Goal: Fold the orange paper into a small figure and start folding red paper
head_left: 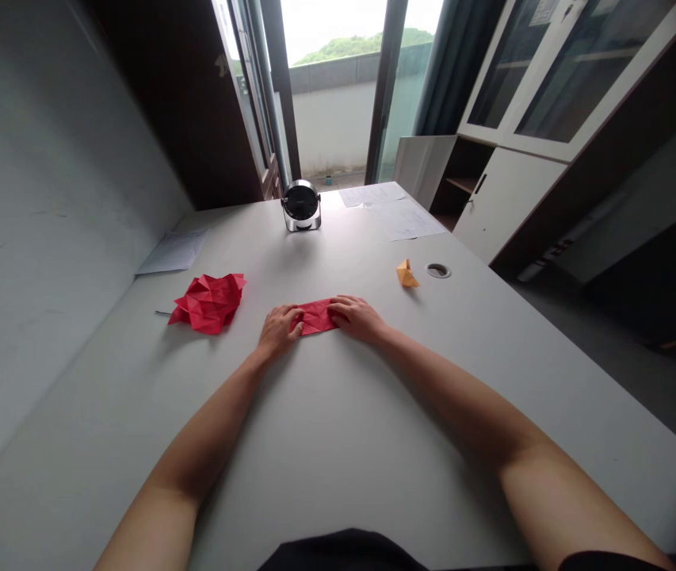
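Observation:
A folded piece of red paper [316, 316] with crease lines lies on the white table, between my two hands. My left hand [280, 327] grips its left end, the thumb near the front edge and the fingers curled over the top. At the right end, my right hand [359, 317] holds the paper in the same way, fingers bent over it. The fingertips hide both ends of the strip. To the left sits a larger, crumpled-looking red paper [210, 303] with many folds, and a thin dark stick-like thing pokes out beside it.
A small orange folded-paper piece [407, 274] stands at the right, beside a round cable hole [438, 270]. A round black device on a silver stand [301, 205] is at the back. Paper sheets [406, 219] lie back right, more papers [172, 251] by the left wall.

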`<state>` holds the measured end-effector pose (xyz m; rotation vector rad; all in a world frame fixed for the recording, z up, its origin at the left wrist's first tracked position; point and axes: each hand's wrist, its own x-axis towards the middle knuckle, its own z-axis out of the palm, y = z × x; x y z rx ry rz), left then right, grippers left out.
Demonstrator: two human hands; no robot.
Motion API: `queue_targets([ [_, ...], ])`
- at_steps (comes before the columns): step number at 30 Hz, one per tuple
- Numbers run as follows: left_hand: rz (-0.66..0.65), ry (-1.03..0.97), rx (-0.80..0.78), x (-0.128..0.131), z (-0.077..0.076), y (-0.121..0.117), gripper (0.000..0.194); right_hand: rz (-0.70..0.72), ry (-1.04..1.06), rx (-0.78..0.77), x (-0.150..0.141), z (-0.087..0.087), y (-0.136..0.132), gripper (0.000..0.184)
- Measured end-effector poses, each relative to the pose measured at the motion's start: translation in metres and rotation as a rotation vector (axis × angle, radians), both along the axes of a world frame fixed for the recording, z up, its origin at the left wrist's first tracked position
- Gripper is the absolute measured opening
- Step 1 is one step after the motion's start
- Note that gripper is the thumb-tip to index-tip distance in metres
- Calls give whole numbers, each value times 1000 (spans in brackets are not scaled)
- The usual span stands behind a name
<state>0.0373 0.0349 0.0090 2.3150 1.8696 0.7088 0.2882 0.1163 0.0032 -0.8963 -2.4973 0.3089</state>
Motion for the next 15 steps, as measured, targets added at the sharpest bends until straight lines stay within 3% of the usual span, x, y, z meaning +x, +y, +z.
queue_targets([
  [15, -1, -10, 2, 0, 0, -1, 31, -15, -15, -2, 0, -6, 3, 32],
])
